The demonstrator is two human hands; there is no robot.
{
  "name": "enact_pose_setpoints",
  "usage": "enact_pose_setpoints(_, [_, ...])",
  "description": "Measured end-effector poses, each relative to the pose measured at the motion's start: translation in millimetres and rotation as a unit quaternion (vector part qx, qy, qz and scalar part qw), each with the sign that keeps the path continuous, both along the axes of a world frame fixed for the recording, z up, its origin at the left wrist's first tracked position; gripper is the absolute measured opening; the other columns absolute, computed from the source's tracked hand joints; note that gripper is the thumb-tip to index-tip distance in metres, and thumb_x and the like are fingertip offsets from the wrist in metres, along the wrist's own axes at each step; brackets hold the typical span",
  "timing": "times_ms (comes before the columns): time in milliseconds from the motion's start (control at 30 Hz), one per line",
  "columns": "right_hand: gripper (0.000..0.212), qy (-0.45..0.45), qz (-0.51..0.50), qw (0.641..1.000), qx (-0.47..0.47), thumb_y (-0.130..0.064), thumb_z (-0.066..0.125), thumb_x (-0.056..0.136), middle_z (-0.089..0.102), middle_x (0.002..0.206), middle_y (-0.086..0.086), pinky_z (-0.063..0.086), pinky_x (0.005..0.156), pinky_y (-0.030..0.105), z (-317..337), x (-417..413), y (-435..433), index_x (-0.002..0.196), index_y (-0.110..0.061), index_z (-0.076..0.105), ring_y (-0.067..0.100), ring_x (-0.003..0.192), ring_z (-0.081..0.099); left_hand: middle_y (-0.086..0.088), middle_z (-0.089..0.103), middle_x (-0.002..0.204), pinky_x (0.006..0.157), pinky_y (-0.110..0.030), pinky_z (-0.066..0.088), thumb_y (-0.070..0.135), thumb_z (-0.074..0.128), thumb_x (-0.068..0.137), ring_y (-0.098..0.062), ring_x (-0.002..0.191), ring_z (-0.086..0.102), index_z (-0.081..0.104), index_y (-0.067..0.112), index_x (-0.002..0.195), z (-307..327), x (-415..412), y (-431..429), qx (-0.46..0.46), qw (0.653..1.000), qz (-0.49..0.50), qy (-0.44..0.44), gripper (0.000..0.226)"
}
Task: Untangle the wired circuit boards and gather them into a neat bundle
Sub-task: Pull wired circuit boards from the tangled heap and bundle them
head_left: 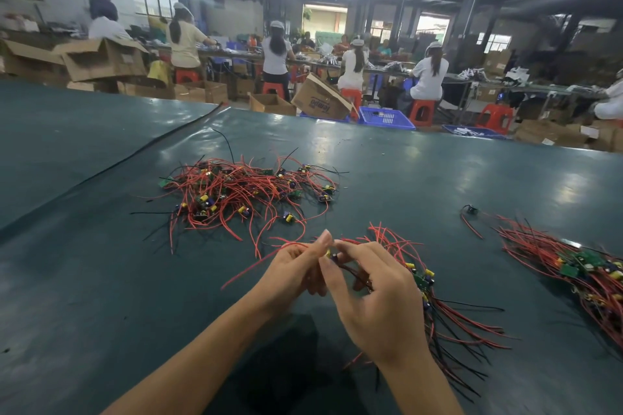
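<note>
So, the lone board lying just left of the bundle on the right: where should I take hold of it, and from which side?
Probably pinch the lone board itself, not its wires, coming from the left, where the table is bare. Its red wires trail towards the bundle, so they would follow freely.

Two hands [290, 274] [381, 307], three heaps of wired boards [242, 192] [448, 323] [580, 273].

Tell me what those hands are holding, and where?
The right hand grips the wired-board bundle at its board end; the left hand pinches a single board by its components.
</note>
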State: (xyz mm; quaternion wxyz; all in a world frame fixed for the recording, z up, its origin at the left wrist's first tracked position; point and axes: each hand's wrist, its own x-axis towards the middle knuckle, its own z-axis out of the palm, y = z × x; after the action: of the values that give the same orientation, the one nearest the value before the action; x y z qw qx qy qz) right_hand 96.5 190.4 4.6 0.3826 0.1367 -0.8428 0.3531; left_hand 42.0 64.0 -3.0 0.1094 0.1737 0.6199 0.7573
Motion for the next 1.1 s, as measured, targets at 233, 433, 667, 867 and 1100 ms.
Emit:
enact_pose_setpoints(233, [0.021,0.080,-0.070,0.994,-0.005,-0.030,0.075,0.088,0.070,0.085,-0.005,0.053,0.056,0.029,3,-2,11,0.097,-0.011,0.077,0.014,0.066,0.064,-0.002,0.052,0.054,0.051,-0.021,0.043,0.044,0.061,0.084,-0.014,0.050,0.049,0.058,0.022,0.055,-7,-12,-5,0.089,0.996,0.022,-0.001,0.037])
enact_pose_setpoints(433, [0.014,-0.055,-0.196,0.970,-0.136,-0.037,0.074,0.084,0.071,0.085,-0.006,0.052,0.065,0.034,8,-7,33,0.087,-0.023,0.075,0.021,0.077,0.067,0.015,0.065,0.084,0.074,-0.026,0.046,0.033,0.068,0.088,-0.007,0.081,0.058,0.067,0.022,0.076,-23,-32,-35,-0.308,0.869,0.310,0.232,0.016])
enact_pose_setpoints(667, [0.021,-0.274,-0.273,0.922,-0.014,-0.052,0.063,0.087,0.063,0.094,-0.010,0.036,0.065,0.029,4,-7,38,0.091,-0.031,0.066,0.015,0.078,0.047,0.007,0.045,0.143,0.109,-0.042,0.019,0.052,0.040,0.096,-0.020,0.137,0.030,0.050,0.037,0.135,-49,-48,-62,-0.615,0.730,0.255,0.155,0.043])
enact_pose_setpoints(867, [0.027,-0.236,-0.250,0.939,-0.006,-0.047,0.065,0.087,0.065,0.099,-0.011,0.039,0.068,0.029,3,-7,35,0.106,-0.028,0.067,0.015,0.093,0.059,0.012,0.061,0.121,0.102,-0.036,0.021,0.045,0.046,0.095,-0.016,0.117,0.048,0.067,0.029,0.113,-44,-46,-60,-0.600,0.713,0.293,0.213,0.032])
enact_pose_setpoints(1100, [0.010,-0.106,-0.066,0.985,-0.115,-0.028,0.071,0.087,0.067,0.083,-0.012,0.057,0.067,0.042,0,-9,24,0.091,-0.020,0.073,0.012,0.078,0.065,0.007,0.069,0.102,0.092,-0.031,0.028,0.025,0.060,0.091,-0.018,0.097,0.058,0.073,0.020,0.097,-40,-43,-56,-0.475,0.759,0.356,0.267,0.015])
